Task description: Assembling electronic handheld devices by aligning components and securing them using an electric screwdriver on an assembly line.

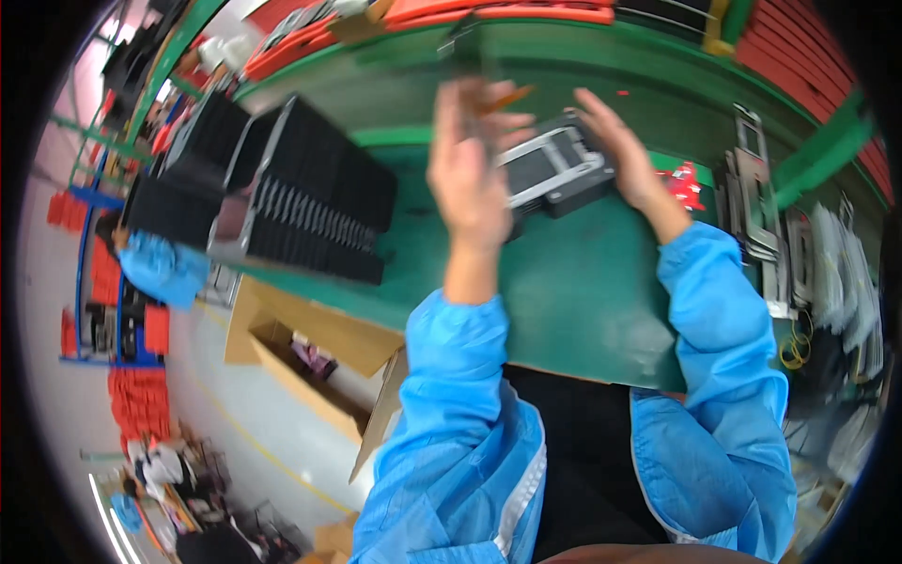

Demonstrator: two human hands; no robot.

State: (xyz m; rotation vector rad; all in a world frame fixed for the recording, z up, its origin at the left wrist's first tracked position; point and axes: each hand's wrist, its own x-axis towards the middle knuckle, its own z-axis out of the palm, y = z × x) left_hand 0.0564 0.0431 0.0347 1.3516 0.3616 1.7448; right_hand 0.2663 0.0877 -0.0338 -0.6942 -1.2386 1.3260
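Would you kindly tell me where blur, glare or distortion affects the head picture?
Head view: the left hand is motion-blurred, as is the dark object above it; a pale patch on the green tabletop may be glare; the green shelf rail bows with fisheye distortion, and the corners fall to black.

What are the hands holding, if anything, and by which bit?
The left hand seems to hold a dark thing near its lower end, though blurred. The right hand, open beside the black block, seems to hold nothing.
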